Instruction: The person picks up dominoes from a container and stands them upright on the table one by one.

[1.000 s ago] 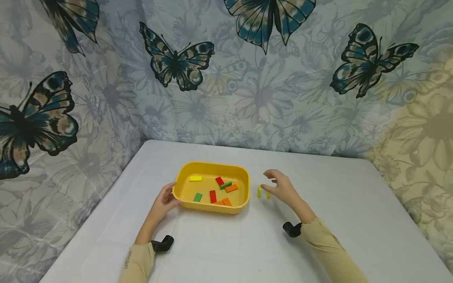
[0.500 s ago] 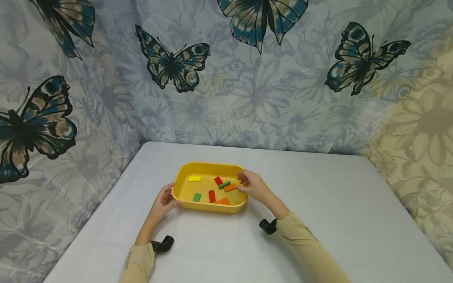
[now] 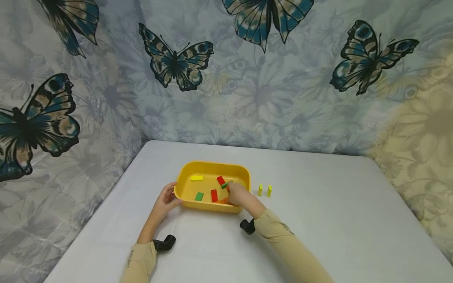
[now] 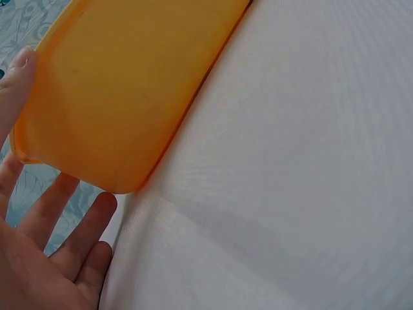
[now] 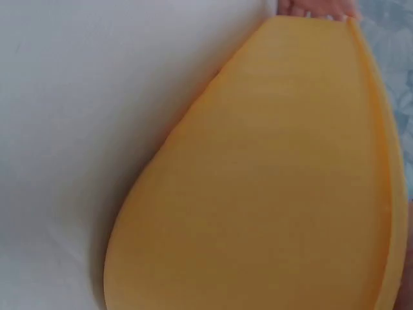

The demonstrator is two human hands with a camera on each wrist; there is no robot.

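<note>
A yellow tray (image 3: 187, 188) with small flat blocks in it stands on the table. My left hand (image 3: 165, 200) holds its left end; in the left wrist view the thumb (image 4: 18, 81) lies at the rim and the fingers at the end wall. My right hand (image 3: 238, 194) reaches down inside the tray's right side, at a green block (image 3: 224, 185) and an orange one largely covered by the hand; its fingertips are hidden. Near it lie a red block (image 3: 221, 180), another red block (image 3: 214, 195) and orange blocks (image 3: 221, 202). A yellow block (image 3: 196, 178) and a green block (image 3: 199, 196) lie farther left.
Two yellow blocks stand upright and apart on the white table (image 3: 318, 204) right of the tray, a nearer-left block (image 3: 260, 190) and a right block (image 3: 269, 191). Butterfly-patterned cloth (image 3: 265, 98) hangs behind the table. Each wrist wears a black camera (image 3: 164, 243).
My right hand has moved left from beside the standing yellow blocks, over the tray's right rim and down inside it. My left hand stays at the tray's left end.
</note>
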